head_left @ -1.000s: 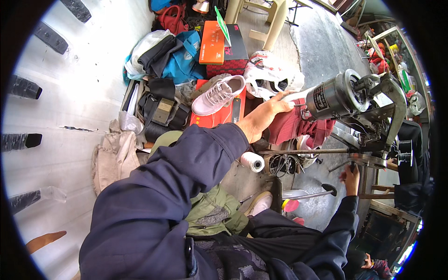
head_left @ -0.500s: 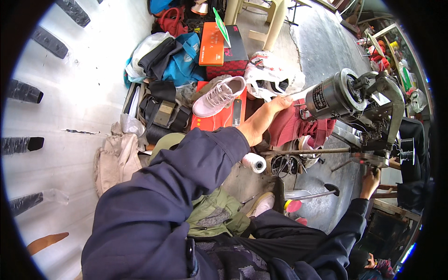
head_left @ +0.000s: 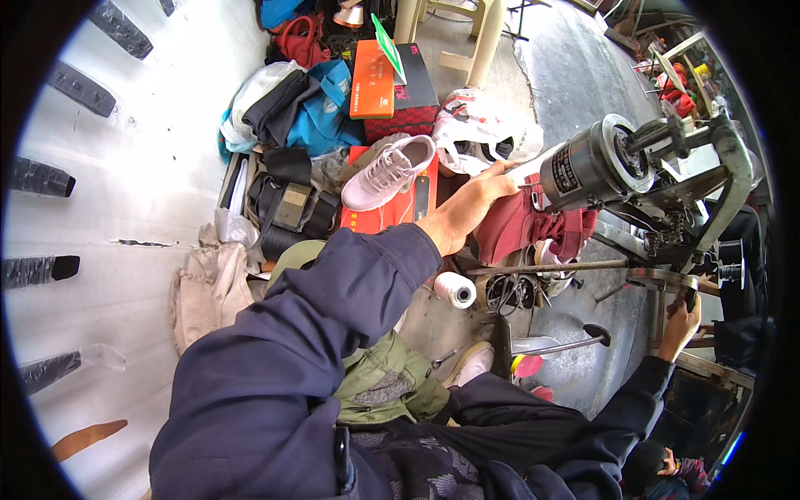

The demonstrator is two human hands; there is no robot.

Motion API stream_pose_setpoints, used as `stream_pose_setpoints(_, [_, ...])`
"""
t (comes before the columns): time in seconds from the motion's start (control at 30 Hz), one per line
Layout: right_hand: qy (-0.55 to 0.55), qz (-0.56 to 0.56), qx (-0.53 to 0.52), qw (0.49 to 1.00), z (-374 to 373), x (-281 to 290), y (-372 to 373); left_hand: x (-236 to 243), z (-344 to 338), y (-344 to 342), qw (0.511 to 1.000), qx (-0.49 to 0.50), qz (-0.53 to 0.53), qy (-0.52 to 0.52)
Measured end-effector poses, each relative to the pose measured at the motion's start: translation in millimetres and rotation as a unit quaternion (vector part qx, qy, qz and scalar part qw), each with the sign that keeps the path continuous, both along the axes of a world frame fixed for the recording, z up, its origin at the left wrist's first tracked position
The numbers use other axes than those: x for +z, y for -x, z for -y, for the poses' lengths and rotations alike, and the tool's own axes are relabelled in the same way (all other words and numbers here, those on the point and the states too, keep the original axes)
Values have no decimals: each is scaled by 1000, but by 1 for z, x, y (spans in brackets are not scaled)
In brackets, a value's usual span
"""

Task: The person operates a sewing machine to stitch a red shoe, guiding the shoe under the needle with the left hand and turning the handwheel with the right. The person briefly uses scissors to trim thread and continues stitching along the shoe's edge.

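My left hand [head_left: 468, 210] grips a maroon shoe [head_left: 508, 229] with a white sole edge, pressed up to the head of a metal hand-cranked sewing machine [head_left: 575, 171]. Its fingers reach along the shoe's upper edge, and the stitching point is partly hidden. At the right, my right hand [head_left: 682, 325] is closed around the handle at the rim of the machine's hand wheel [head_left: 662, 279]. Below the shoe, a metal rod [head_left: 546, 268] runs across to the machine. A white thread spool [head_left: 454, 290] stands near my left sleeve.
A pale pink sneaker [head_left: 388, 173] rests on a red box [head_left: 367, 220]. Behind it are an orange box [head_left: 372, 79], a white plastic bag [head_left: 521, 137] and a cream stool [head_left: 479, 54]. Bags and cloth lie at the left beside a white wall [head_left: 125, 200]. Another person's hand [head_left: 669, 461] shows at lower right.
My right hand has moved up and to the right with the wheel's handle. The machine's upper linkage has shifted. My left hand stays on the maroon shoe, moved only slightly.
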State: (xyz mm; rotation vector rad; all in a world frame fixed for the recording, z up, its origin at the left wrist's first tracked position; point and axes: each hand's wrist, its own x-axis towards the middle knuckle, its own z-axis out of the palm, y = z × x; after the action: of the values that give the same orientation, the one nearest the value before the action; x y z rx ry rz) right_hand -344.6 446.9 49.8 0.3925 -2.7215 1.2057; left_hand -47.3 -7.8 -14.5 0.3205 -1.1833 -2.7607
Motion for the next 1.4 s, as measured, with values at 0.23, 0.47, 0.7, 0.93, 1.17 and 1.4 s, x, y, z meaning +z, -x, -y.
stream_pose_setpoints(0.23, [-72,192,-31,978,1,-107,0,6,-2,-2,1000,3,17,11])
stream_pose_setpoints(0.47, [-34,112,136,984,57,-17,-62,7,-3,-3,1000,11,2,19])
stream_pose_setpoints(0.7, [1,-42,-51,998,-21,-52,27,3,-8,-2,999,30,-2,36])
stream_pose_setpoints(0.93, [-74,291,122,946,51,-78,-52,4,-9,-4,999,35,-2,12])
stream_pose_setpoints(1.17, [63,20,33,997,30,8,-30,5,-8,-4,999,25,-19,25])
stream_pose_setpoints(1.4, [-8,126,-59,990,-30,-95,29,3,-10,-5,998,42,-24,51])
